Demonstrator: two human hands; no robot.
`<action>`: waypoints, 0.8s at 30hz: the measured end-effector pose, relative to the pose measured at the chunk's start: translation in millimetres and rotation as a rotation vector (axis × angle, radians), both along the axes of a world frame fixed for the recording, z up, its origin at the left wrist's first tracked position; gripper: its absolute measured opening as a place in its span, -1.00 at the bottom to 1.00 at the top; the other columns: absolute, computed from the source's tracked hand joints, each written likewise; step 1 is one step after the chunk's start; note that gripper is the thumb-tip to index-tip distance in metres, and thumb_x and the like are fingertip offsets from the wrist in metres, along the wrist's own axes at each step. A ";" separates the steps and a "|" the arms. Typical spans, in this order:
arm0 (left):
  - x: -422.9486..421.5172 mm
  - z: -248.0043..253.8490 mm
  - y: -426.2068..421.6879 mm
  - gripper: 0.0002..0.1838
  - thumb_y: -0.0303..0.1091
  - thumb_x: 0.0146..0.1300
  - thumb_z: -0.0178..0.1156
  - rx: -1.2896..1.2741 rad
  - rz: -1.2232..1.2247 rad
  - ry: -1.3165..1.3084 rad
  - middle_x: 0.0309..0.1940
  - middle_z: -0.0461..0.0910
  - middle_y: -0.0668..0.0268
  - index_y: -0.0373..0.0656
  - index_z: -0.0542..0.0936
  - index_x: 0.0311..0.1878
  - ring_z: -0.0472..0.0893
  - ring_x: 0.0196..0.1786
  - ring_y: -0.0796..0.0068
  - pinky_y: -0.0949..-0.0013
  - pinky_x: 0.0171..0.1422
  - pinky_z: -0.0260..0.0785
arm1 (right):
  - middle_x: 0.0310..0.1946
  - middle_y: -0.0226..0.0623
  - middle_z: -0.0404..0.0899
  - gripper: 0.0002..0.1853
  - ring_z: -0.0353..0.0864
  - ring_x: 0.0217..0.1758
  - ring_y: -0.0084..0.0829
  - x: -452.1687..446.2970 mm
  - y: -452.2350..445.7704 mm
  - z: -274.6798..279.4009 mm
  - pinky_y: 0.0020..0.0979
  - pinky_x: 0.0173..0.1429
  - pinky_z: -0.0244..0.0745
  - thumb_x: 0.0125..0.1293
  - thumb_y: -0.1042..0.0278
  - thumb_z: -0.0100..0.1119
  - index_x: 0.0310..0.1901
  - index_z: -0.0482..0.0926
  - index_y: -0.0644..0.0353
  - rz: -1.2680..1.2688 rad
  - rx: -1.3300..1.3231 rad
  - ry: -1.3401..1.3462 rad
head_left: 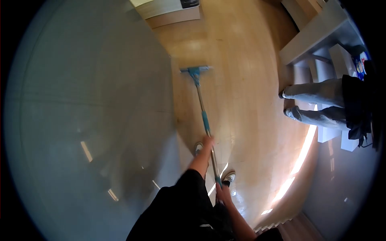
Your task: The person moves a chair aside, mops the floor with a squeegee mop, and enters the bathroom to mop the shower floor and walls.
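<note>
A mop [200, 98] with a teal head and a metal pole reaches away from me across the wooden floor. Its wide head [194, 70] rests flat on the boards, slightly blurred. Partway down the pole, just below a teal sleeve, my left hand [208, 141] is wrapped round it. Nearer my body, my right hand [223, 193] grips the pole's lower end by another teal section. The fingers of both hands are small and partly hidden by the pole.
A smooth grey wall or panel [100, 100] runs along the left. A pale box-like unit [173, 18] stands ahead. To the right, another person's legs [317, 94] stand by white shelving [313, 34]. My shoes [229, 176] are beside the pole.
</note>
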State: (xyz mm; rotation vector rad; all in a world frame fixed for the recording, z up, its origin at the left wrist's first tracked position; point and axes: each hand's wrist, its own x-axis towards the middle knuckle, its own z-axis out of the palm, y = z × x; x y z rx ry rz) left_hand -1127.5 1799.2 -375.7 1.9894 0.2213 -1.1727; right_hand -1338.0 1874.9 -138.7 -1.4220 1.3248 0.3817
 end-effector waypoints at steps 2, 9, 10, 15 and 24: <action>91.7 -61.8 -17.6 -0.81 -0.38 -0.01 0.08 -0.220 -0.047 0.003 -0.81 0.40 0.22 -0.22 0.40 -0.65 0.44 -0.76 0.36 0.31 -0.74 0.25 | -0.73 -0.04 0.44 -0.39 0.52 -0.57 -0.19 95.6 -36.8 4.9 -0.23 -0.41 0.36 0.14 -0.17 -0.17 -0.56 0.48 0.37 -0.143 0.162 -0.023; 184.7 114.4 -21.3 -0.81 -0.33 0.06 0.11 -0.324 0.050 0.306 -0.67 0.33 0.35 -0.17 0.30 -0.39 0.34 -0.69 0.55 0.47 -0.68 0.22 | -0.65 -0.03 0.46 -0.50 0.52 -0.54 -0.18 241.3 -66.1 -4.5 -0.27 -0.42 0.40 0.14 -0.03 -0.08 -0.47 0.40 0.41 -0.235 0.192 -0.196; 176.7 113.7 -12.3 -0.82 -0.33 0.07 0.11 -0.305 0.085 0.365 -0.67 0.34 0.36 -0.15 0.31 -0.41 0.33 -0.69 0.56 0.47 -0.68 0.22 | -0.68 -0.12 0.45 -0.52 0.51 -0.67 -0.34 234.4 -63.1 -12.2 -0.34 -0.55 0.40 0.15 -0.01 -0.07 -0.46 0.38 0.40 -0.210 0.206 -0.221; 115.6 108.4 64.9 -0.68 -0.06 0.08 0.10 -0.342 0.325 0.592 -0.75 0.29 0.37 -0.14 0.36 -0.45 0.33 -0.71 0.54 0.44 -0.66 0.24 | -0.53 -0.12 0.51 -0.60 0.55 -0.53 -0.40 158.0 -15.6 -69.1 -0.37 -0.44 0.44 0.12 0.06 -0.02 -0.30 0.42 0.33 0.181 -0.128 -0.271; 50.0 125.9 159.2 -0.35 0.28 0.02 -0.08 0.270 0.121 0.180 -0.83 0.28 0.22 -0.28 0.34 -0.56 0.29 -0.84 0.34 0.29 -0.76 0.19 | -0.59 -0.23 0.52 -0.70 0.54 -0.55 -0.40 -47.1 -76.1 -21.0 -0.40 -0.41 0.46 0.04 0.23 -0.01 -0.31 0.48 0.31 0.135 0.049 0.032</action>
